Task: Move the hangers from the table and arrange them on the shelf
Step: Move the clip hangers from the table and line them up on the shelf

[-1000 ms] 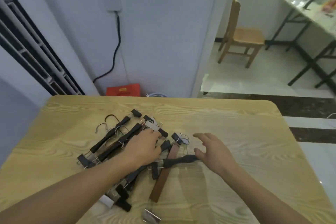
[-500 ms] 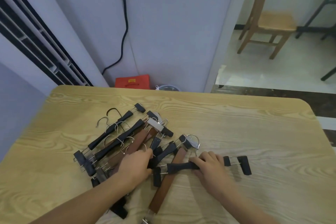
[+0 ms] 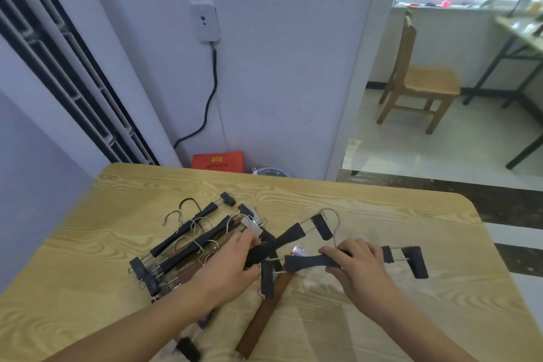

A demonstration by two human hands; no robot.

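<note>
Head view. The right hand (image 3: pixel 363 266) grips a black clip hanger (image 3: pixel 308 261) at mid-bar, fingers (image 3: pixel 338 251) curled over the top edge and thumb under it. The bar's long axis runs left to right across the worktop (image 3: pixel 367 209), its clip ends projecting past the hand on both sides; its wire hook (image 3: pixel 333 222) rises on the far side of the fingers. The left hand (image 3: pixel 227 269) rests on the hanger pile (image 3: pixel 188 247), fingers curled onto a black bar at the pile's right edge. The pile's long axes run diagonally, near-left to far-right. A brown wooden hanger (image 3: pixel 261 314) passes beneath the gripped bar's left clip. Judged step: freeing one hanger while the pile is held down. The right hand is the nearer, already closed on the bar; a lift upward and rightward appears to clear the crossing. No shelf is in view.
</note>
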